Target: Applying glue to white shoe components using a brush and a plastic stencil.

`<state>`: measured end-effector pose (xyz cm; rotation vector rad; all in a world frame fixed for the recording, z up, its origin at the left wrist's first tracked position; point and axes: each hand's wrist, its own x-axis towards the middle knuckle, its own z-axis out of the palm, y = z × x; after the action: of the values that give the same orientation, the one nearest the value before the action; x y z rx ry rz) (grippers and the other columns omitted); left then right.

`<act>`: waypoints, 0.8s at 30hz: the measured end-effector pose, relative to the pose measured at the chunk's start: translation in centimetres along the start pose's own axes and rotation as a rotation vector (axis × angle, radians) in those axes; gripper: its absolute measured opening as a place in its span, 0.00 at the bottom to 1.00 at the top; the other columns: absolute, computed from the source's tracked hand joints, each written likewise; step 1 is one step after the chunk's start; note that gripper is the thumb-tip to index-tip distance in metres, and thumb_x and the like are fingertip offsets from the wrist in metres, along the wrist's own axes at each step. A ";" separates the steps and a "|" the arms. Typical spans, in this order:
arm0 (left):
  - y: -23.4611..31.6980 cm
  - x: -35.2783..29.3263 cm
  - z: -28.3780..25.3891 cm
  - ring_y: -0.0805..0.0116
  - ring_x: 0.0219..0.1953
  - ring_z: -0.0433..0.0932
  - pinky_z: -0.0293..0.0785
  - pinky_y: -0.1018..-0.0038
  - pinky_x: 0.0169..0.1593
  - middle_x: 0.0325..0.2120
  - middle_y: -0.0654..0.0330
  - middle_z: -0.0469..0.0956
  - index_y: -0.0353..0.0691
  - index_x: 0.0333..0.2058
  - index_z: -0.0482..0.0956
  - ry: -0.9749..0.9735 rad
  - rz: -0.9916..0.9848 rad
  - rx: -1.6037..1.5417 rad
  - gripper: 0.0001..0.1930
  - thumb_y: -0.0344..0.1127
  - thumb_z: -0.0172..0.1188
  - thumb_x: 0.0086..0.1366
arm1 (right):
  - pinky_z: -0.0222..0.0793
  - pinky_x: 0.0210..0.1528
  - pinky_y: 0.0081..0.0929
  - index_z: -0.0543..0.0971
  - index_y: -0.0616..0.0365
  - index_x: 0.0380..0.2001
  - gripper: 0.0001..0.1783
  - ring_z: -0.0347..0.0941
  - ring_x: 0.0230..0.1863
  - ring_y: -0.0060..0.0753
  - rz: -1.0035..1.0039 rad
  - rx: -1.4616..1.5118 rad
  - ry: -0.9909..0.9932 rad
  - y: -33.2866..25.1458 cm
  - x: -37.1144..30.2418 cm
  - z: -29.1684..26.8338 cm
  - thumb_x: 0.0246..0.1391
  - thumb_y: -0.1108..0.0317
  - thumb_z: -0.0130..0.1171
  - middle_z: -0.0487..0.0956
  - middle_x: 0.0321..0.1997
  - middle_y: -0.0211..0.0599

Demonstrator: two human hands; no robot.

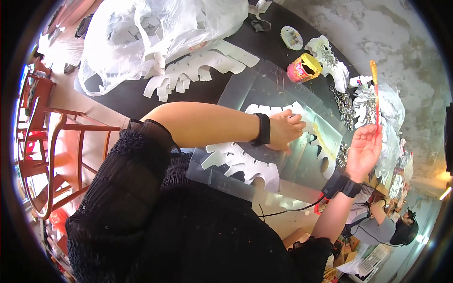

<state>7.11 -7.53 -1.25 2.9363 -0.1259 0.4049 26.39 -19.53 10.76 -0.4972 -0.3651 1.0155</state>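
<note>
In my right hand (365,150) I hold a thin red brush (377,104) upright, pinched near its lower end. Its tip is coated in something yellowish-orange. My left hand (284,129) has its fingers bent down on a white scalloped piece (328,153) of thin sheet material. Yellow smears run along part of that piece's edge. Underneath lies a clear plastic sheet (226,99) on the dark table. A second scalloped piece (243,162) rests near my left forearm. The part under my left palm is hidden.
A yellow-and-red tub (303,68) stands open beyond the sheet, near a white oval lid (291,38). White plastic bags (160,37) and stacked scalloped pieces (198,68) fill the far left. Metal chains (344,108) lie at the right. Another person (382,224) sits at lower right.
</note>
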 end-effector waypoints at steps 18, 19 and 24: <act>-3.6 -5.5 -4.4 0.65 0.41 0.66 0.64 0.73 0.39 0.37 0.60 0.65 0.44 0.46 0.67 -0.026 -0.010 0.087 0.22 0.32 0.58 0.49 | 0.71 0.39 0.26 0.71 0.67 0.40 0.13 0.75 0.35 0.34 -0.823 -1.816 0.078 1.7 -2.9 5.8 0.60 0.68 0.42 0.76 0.30 0.42; -3.9 -6.2 -4.3 0.65 0.41 0.66 0.64 0.73 0.40 0.37 0.60 0.65 0.44 0.44 0.68 0.005 0.014 0.071 0.21 0.32 0.58 0.48 | 0.70 0.37 0.25 0.72 0.66 0.38 0.14 0.75 0.33 0.32 -0.566 -1.502 0.201 0.6 -2.8 5.9 0.60 0.65 0.42 0.75 0.28 0.40; -3.5 -7.6 -5.1 0.64 0.43 0.65 0.64 0.71 0.42 0.38 0.59 0.66 0.41 0.42 0.69 -0.044 0.006 0.048 0.20 0.32 0.59 0.47 | 0.66 0.31 0.24 0.73 0.63 0.35 0.16 0.70 0.28 0.28 0.112 -0.343 0.264 -1.4 -1.5 2.0 0.60 0.59 0.43 0.73 0.24 0.35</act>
<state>-1.15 -2.67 0.96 2.9933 -0.1334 0.3488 25.65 -21.03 13.12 -0.9596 -0.2771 0.9837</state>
